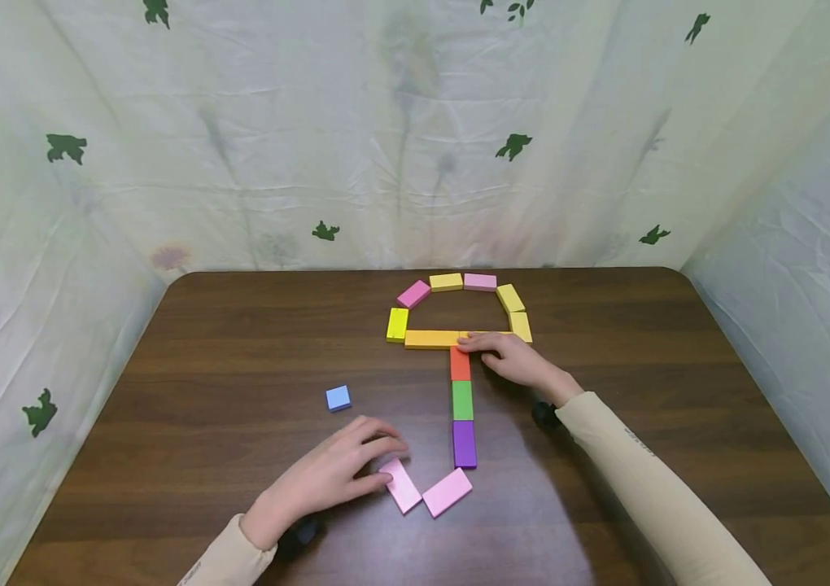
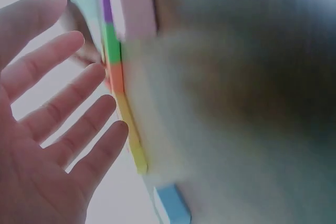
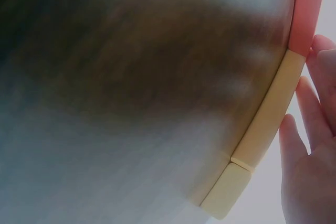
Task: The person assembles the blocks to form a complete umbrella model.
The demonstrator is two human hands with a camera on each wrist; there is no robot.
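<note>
My left hand (image 1: 334,468) has its thumb at the edge of a light pink block (image 1: 404,490), the other fingers spread above it. A second light pink block (image 1: 447,492) meets it at a corner, making a V below a purple block (image 1: 464,444). Above the purple one, a green block (image 1: 462,400) and a red block (image 1: 460,368) continue the column. My right hand (image 1: 517,360) rests its fingertips where the red block meets two orange blocks (image 1: 431,339) laid crosswise; it partly covers the right one. In the left wrist view, the left fingers (image 2: 65,90) are extended and apart.
Yellow and pink blocks (image 1: 447,282) form an arch above the orange row, near the back edge of the brown wooden table (image 1: 254,342). A small blue block (image 1: 338,397) lies alone left of the column. Behind the table hangs a pale curtain (image 1: 276,163) with green leaf shapes.
</note>
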